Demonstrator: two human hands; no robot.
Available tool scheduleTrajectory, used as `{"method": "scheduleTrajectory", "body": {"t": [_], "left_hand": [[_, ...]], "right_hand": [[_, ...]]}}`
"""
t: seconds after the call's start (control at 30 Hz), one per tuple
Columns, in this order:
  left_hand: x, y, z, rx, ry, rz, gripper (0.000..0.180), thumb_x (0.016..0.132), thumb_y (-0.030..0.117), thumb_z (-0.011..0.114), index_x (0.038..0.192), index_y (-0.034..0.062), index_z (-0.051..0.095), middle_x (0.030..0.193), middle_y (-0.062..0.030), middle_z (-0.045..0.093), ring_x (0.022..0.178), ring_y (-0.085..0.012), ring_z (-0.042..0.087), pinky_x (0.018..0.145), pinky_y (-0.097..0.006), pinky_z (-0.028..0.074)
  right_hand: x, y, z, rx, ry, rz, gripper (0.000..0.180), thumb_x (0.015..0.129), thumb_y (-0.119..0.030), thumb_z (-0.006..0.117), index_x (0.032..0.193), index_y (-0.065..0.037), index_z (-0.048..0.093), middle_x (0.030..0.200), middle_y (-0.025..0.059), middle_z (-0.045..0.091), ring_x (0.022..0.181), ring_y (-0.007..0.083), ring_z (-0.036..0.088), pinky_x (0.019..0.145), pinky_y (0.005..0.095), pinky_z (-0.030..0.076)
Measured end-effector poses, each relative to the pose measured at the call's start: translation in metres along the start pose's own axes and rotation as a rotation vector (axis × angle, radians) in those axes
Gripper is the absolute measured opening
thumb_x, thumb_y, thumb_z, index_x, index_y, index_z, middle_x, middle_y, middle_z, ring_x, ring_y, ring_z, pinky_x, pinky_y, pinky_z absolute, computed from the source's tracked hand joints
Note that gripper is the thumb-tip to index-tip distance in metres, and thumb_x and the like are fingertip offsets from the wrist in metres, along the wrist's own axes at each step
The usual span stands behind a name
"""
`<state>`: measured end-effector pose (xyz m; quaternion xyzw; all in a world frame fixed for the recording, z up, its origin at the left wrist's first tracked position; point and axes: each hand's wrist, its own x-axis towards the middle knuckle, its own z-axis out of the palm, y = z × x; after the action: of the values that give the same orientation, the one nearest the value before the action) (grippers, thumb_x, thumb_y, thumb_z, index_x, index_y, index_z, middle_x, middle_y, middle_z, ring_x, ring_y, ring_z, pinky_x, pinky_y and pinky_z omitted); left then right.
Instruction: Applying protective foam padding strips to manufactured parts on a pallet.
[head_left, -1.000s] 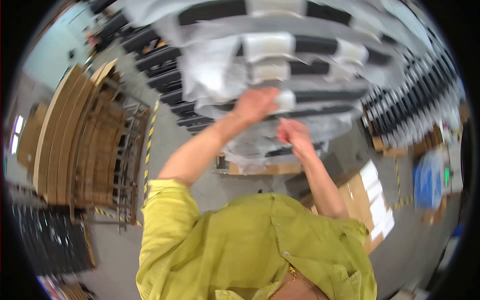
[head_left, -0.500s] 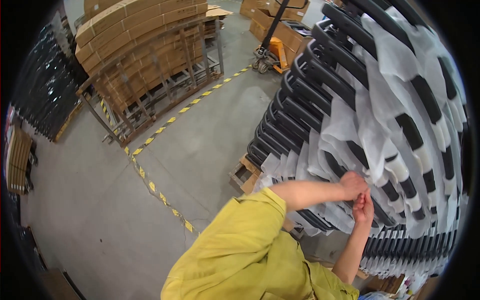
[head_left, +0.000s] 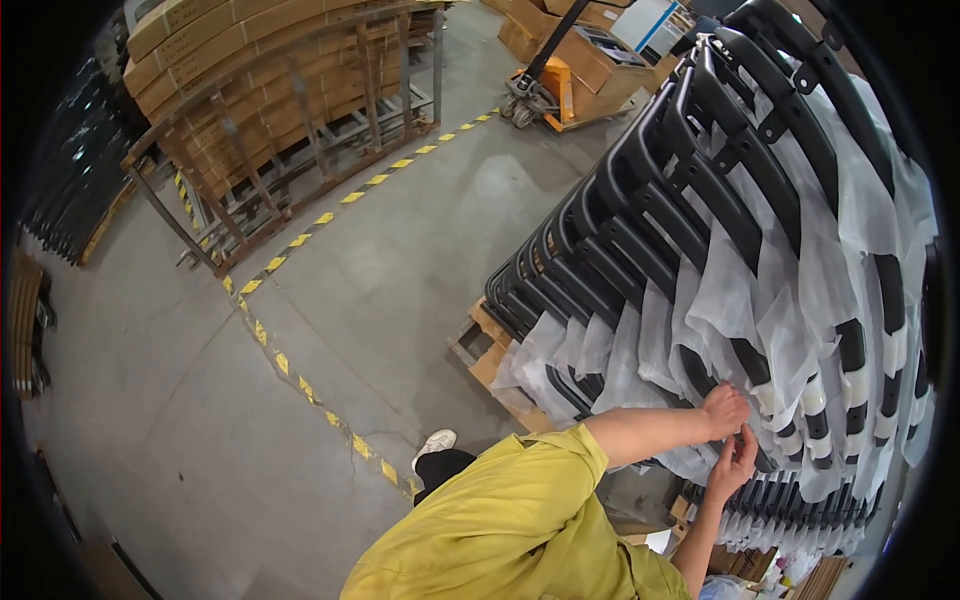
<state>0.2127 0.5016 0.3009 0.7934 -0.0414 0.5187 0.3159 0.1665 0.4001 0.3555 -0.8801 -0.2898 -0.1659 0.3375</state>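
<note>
At the right stands a tall stack of black metal tube frames (head_left: 650, 215), with thin white foam wrap (head_left: 725, 295) hanging between the layers. My left hand (head_left: 727, 410) is closed, knuckles outward, against one of the wrapped black tubes near the stack's front side. Just below it, my right hand (head_left: 735, 468) has its fingers bent up toward the left hand in a pinch. The two hands almost touch. Whatever lies between their fingers is hidden or too small to make out. White bands (head_left: 815, 425) circle several tubes to the right of my hands.
The stack rests on a wooden pallet (head_left: 505, 375). More wrapped tubes (head_left: 790, 515) lie below my right forearm. Yellow-black floor tape (head_left: 320, 220) runs past a rusty metal rack (head_left: 250, 190) with long cartons (head_left: 240, 60). An orange pallet jack (head_left: 560, 90) stands at the far side.
The view has shifted, and more of the stack's top bends shows. My hands remain close together at the tubes; the right fingers look slightly looser. A white shoe has come into view.
</note>
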Motion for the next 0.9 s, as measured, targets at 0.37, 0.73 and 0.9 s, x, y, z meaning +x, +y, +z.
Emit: {"method": "scheduleTrajectory", "body": {"t": [0.37, 0.73, 0.9], "left_hand": [[0.01, 0.016, -0.033, -0.12, -0.373, -0.25, 0.016, 0.067, 0.023, 0.05, 0.076, 0.0095, 0.052, 0.067, -0.0081, 0.058, 0.064, -0.0207, 0.057, 0.052, -0.035, 0.041], [0.027, 0.004, -0.046, 0.398, -0.545, -0.103, 0.026, 0.076, 0.012, 0.043, 0.1, 0.0119, 0.055, 0.085, -0.0117, 0.059, 0.076, -0.0292, 0.057, 0.067, -0.038, 0.044], [0.026, 0.006, -0.053, 0.234, -0.49, -0.023, 0.035, 0.073, 0.001, 0.038, 0.102, 0.0072, 0.055, 0.098, -0.0111, 0.058, 0.092, -0.0254, 0.055, 0.079, -0.033, 0.041]], "right_hand": [[0.001, 0.011, 0.015, -0.29, 0.014, -0.265, 0.035, 0.076, -0.008, 0.05, 0.11, -0.002, 0.046, 0.112, 0.0168, 0.046, 0.102, 0.0305, 0.044, 0.086, 0.0357, 0.035], [-0.032, 0.031, 0.017, -0.229, 0.24, -0.155, 0.054, 0.06, -0.008, 0.061, 0.11, -0.003, 0.043, 0.11, 0.0152, 0.046, 0.105, 0.0317, 0.041, 0.09, 0.0401, 0.032], [-0.179, 0.131, -0.02, -0.117, 0.129, 0.28, 0.051, 0.061, -0.008, 0.061, 0.108, -0.003, 0.044, 0.114, 0.0143, 0.043, 0.106, 0.0305, 0.04, 0.088, 0.038, 0.034]]}}
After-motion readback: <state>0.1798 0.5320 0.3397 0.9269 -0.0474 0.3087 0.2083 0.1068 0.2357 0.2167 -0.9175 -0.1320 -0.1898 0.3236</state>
